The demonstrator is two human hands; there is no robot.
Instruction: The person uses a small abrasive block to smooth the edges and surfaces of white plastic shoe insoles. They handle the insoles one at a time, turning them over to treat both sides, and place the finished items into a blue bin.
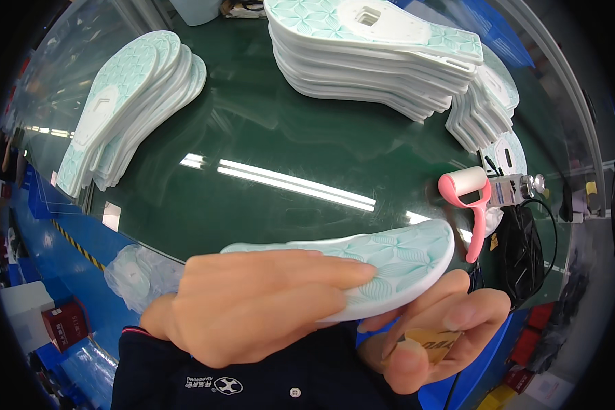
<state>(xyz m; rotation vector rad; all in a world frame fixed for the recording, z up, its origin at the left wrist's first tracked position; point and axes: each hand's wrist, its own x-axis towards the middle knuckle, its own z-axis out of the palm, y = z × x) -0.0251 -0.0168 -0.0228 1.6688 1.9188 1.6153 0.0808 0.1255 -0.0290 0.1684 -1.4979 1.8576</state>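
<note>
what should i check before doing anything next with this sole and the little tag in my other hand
1. Left hand has a firm hold on the shoe sole: ok, fingers lie across its patterned face.
2. Right hand has the small tan tag pinched: ok, between thumb and fingertip.
3. Which way the tag faces: cannot tell, it is mostly hidden.
4. Sole surface clean near the toe end: ok as far as visible; the underside is hidden.
5. Pink roller within reach: ok, it sits at the right edge of the green table.
6. Room on the table between the sole stacks: ok, middle is bare.
</note>
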